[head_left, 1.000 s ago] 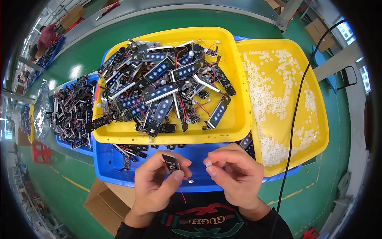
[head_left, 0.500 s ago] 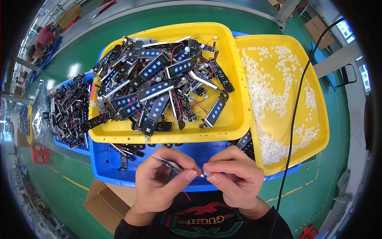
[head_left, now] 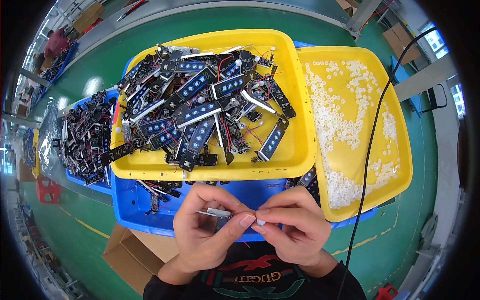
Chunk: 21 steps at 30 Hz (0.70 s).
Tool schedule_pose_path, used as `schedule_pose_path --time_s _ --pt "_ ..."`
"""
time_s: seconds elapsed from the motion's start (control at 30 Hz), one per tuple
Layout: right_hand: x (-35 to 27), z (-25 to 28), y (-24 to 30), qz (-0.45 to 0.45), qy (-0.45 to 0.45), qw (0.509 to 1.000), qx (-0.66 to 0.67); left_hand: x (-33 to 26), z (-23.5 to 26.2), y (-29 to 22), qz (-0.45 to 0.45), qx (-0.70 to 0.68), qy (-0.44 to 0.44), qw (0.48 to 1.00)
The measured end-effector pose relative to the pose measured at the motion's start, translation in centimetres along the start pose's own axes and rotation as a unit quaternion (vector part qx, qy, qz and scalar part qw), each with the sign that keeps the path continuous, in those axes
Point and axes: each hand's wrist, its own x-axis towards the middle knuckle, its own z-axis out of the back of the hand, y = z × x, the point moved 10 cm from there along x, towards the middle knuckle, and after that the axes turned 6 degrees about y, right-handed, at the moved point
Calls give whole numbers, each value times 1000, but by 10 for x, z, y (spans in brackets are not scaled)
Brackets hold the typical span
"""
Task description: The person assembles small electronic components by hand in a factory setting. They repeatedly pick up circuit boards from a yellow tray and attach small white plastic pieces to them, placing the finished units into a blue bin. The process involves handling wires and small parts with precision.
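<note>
A small circuit board with thin wires is pinched in my left hand, seen nearly edge-on and mostly covered by the fingers. My right hand is closed on a small whitish translucent cap between thumb and forefinger. The fingertips of both hands meet around the cap; what sits inside it is hidden. Beyond my hands, a yellow tray is heaped with black circuit boards carrying blue-lit-looking panels, white strips and red wires.
At the right, another yellow tray holds many small white rings or caps. Blue bins lie beneath, and one at the left is full of boards. A black cable hangs across the right tray. An open carton stands below.
My fingertips have come closer together, and the cap is now pressed between them. The board in my left hand has tilted to a flatter, more edge-on angle.
</note>
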Motion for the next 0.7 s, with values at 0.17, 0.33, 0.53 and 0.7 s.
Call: schedule_pose_path --time_s 0.17,0.33,0.53,0.7 --pt "0 0 20 54 -10 993 -100 -2 -2 1 17 -26 8 999" --pt "-6 -4 33 135 1 976 -171 -2 -6 6 55 -40 33 997" --pt "-6 -7 34 177 18 963 -202 -6 -6 12 107 -49 39 992" --pt "10 0 35 115 33 957 -263 -9 2 1 142 53 73 986"
